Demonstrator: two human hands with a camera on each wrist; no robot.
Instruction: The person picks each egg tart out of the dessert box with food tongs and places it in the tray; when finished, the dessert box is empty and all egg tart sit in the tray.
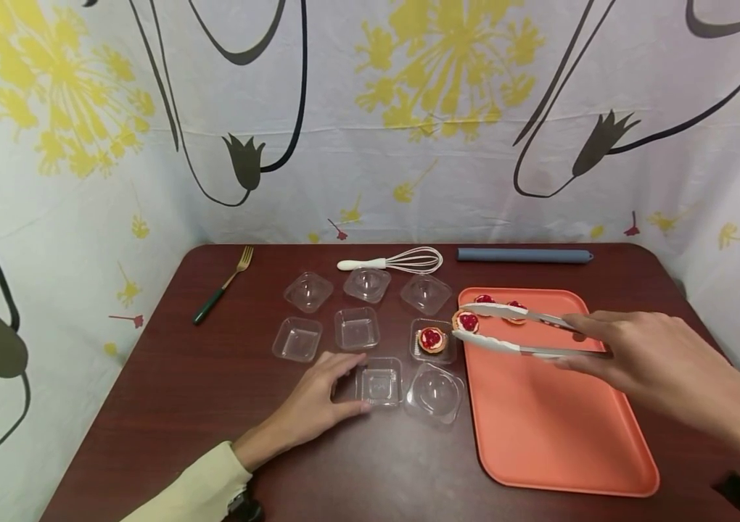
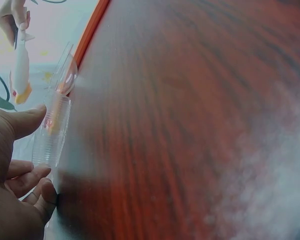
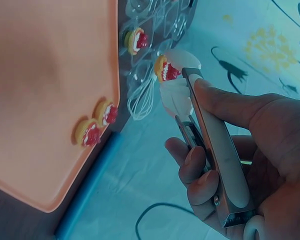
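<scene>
My right hand (image 1: pixel 644 348) grips metal tongs (image 3: pixel 217 145) with white tips. Between those tips a small tart (image 1: pixel 466 321) with red fruit and cream is held up near the tray's left edge. My left hand (image 1: pixel 318 399) holds a clear plastic container (image 1: pixel 379 382) at its near and far sides, thumb and fingers apart; the left wrist view shows the thumb (image 2: pixel 27 122) on one side. Another tart (image 1: pixel 432 339) sits inside a clear container to the right. Two more tarts (image 3: pixel 107 112) lie at the far end of the orange tray (image 1: pixel 553 420), partly behind the tongs in the head view.
Two clear containers (image 1: pixel 298 339) and several domed lids (image 1: pixel 307 291) stand in rows; one lid (image 1: pixel 435 394) lies between the held container and the tray. Along the back are a whisk (image 1: pixel 396 261) and a blue rod (image 1: pixel 523 255). A green-handled fork (image 1: pixel 223 286) lies left.
</scene>
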